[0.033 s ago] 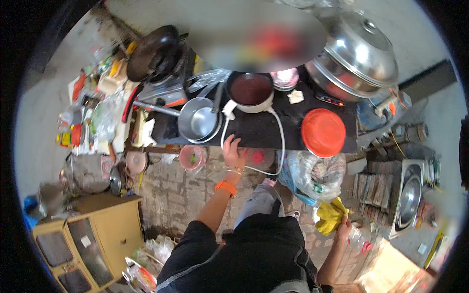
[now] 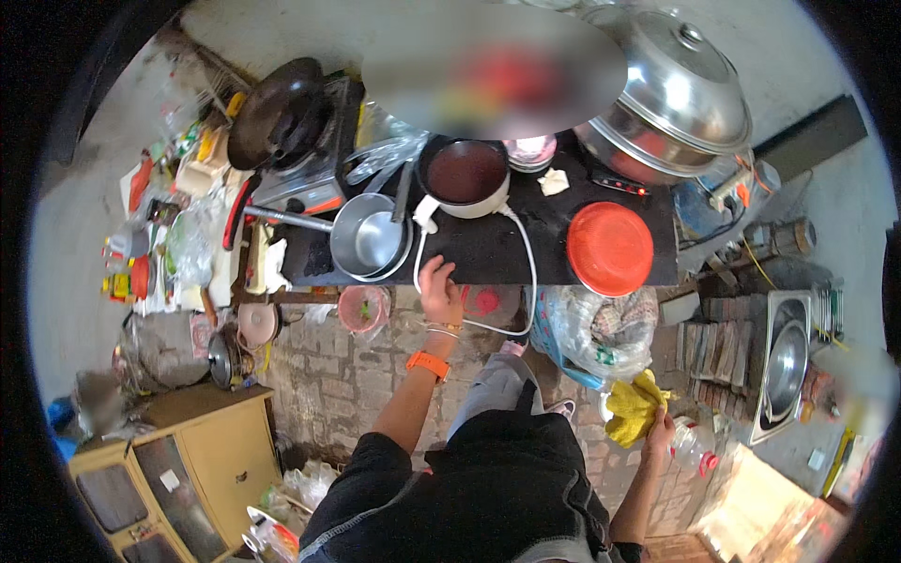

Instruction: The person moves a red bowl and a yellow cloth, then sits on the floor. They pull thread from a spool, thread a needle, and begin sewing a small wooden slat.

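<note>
My left hand (image 2: 437, 296) is at the front edge of the black counter (image 2: 563, 263), fingers loosely bent and apart, beside a looped white cable (image 2: 533, 286). The cable runs from a white electric pot (image 2: 474, 206) with a dark interior. Left of that pot sits a grey metal saucepan (image 2: 364, 244) with a long handle. My right hand (image 2: 660, 433), low on the right, grips a yellow cloth (image 2: 627, 408). A red lidded round container (image 2: 610, 246) stands at the counter's right.
A wok (image 2: 272, 117) sits on a stove at back left, a large steel steamer (image 2: 685, 94) at back right. Below are a pink bin (image 2: 361, 314), bagged items (image 2: 591, 338), a plastic bottle (image 2: 693, 448) and a cream cabinet (image 2: 216, 441). A steel basin (image 2: 786, 366) stands at far right.
The view has shifted slightly, so the counter items appear a little further left. My hands keep nearly the same places, and the right still grips the cloth.
</note>
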Demonstrator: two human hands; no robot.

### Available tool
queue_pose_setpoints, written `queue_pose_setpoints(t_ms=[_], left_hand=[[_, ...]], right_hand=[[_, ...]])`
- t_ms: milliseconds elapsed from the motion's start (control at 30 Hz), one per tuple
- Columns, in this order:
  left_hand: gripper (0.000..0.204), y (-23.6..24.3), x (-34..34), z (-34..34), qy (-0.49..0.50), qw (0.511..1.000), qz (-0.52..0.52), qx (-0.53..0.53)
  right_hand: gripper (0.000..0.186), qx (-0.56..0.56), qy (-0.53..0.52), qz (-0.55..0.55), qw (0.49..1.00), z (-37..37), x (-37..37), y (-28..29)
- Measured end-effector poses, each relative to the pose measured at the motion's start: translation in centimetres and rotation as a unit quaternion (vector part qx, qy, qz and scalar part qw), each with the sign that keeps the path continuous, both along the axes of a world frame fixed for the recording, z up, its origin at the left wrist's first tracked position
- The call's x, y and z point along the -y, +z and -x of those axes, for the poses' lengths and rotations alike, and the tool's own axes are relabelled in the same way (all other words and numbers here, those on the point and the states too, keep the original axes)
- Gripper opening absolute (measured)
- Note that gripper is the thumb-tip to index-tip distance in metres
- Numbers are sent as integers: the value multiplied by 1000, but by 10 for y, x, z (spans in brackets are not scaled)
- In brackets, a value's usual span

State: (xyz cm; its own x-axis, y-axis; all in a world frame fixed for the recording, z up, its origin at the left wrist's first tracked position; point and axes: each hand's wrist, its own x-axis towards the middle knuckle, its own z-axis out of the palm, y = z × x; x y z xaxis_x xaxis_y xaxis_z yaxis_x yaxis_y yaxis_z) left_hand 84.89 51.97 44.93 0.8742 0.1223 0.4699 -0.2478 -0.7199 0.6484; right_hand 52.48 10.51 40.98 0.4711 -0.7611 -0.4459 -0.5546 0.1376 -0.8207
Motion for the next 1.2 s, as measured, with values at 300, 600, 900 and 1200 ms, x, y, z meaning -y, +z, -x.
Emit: queue_pose_setpoints(t_ms=[300, 600, 900, 1200], left_hand=[[10, 91, -32, -186, 36, 999, 7, 20], [26, -20, -106, -320, -142, 787, -495, -341], [13, 58, -99, -271, -11, 994, 74, -74], [32, 174, -72, -167, -101, 871, 475, -70]], right_hand=[[33, -39, -9, 37, 999, 11, -10, 16], [31, -23, -56, 8, 998, 12, -28, 41], [34, -51, -53, 0, 997, 23, -17, 28], [51, -60, -20, 115, 991, -6, -4, 47]])
